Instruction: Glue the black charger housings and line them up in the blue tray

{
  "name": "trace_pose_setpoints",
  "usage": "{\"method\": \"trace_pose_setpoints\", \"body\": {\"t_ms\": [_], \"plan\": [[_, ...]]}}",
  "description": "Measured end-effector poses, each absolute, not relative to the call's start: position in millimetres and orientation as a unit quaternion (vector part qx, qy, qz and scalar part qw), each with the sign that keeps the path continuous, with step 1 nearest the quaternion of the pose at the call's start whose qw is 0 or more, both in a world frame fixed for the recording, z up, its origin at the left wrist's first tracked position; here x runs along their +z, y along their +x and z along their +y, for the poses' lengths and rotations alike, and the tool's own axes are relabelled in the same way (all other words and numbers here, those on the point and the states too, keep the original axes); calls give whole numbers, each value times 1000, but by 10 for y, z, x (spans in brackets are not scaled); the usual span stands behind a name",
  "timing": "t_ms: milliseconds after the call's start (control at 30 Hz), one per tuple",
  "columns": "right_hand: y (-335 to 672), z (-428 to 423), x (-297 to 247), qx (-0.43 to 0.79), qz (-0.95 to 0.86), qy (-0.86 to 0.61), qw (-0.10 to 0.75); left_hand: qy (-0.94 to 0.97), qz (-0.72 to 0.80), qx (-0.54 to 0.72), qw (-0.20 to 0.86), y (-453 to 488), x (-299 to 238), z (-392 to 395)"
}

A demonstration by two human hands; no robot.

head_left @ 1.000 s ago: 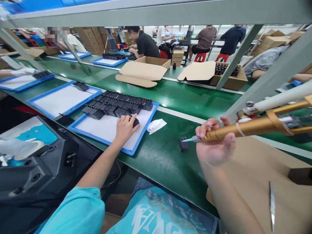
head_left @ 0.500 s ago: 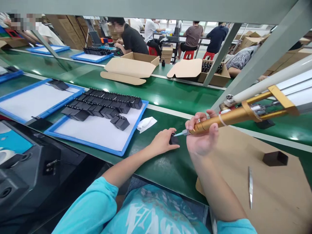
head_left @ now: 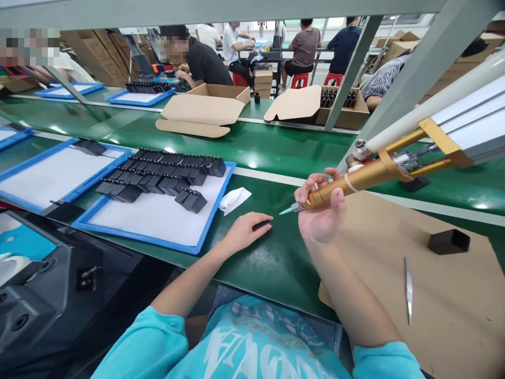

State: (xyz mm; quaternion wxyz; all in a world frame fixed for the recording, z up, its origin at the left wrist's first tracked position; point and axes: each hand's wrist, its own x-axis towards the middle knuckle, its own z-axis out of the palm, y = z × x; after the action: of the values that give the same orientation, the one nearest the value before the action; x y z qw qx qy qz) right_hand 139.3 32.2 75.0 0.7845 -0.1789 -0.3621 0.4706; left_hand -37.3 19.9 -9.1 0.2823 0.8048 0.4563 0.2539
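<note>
Tweezers [head_left: 408,295]: They are lying by themselves on the brown cardboard sheet [head_left: 386,237] to my right, with a dark box-shaped piece [head_left: 442,243] farther along it.
Left hand [head_left: 244,231]: It is resting low over the green bench [head_left: 284,268], and its fingers and thumb are closing round a small black block [head_left: 262,224].
Black block: It is sitting between my two hands, nearly all hidden under my fingers, so I'm not making out which face is up.
Handling: I'm judging it light, stiff and smooth, perhaps a little slippery; I'm favouring a pinch on its flat sides, away from any small fittings.
Right hand [head_left: 321,208]: It is gripping the golden dispenser [head_left: 347,184] near its front, palm turned upward.
Dispenser: It is probably feeling heavy at the back, so the barrel is suiting a full grip; its pale blue tip [head_left: 289,209] is pointing toward the block but standing apart from it, and looking delicate.
White cloth [head_left: 235,200]: It is lying crumpled just beside the tray.
Blue-rimmed tray [head_left: 150,227]: It is carrying rows of black blocks [head_left: 158,173].
Open carton [head_left: 203,108]: It is standing across the line, with a co-worker [head_left: 207,60] bending beyond it.
</note>
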Motion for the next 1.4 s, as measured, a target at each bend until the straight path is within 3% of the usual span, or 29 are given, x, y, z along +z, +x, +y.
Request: {"method": "trace_pose_setpoints", "body": {"t_ms": [167,333,800,1033,1167,1400], "plan": [[1398,327,751,474,-361,-171,785,861,436,174,198,-416,11,221],[1405,329,753,468,-360,-185,786,867,429,162,197,-465,44,186],[1380,292,775,465,-365,-208,779,673,471,336,461,-596,-265,154],[1346,260,794,473,-366,-201,776,767,550,253,212,-345,-327,-120],[1333,226,797,478,-368,-194,773,748,577,238,227,-213,-256,-122],[1306,160,825,481,-381,-194,765,727,554,371,163,-219,-19,-164]]}}
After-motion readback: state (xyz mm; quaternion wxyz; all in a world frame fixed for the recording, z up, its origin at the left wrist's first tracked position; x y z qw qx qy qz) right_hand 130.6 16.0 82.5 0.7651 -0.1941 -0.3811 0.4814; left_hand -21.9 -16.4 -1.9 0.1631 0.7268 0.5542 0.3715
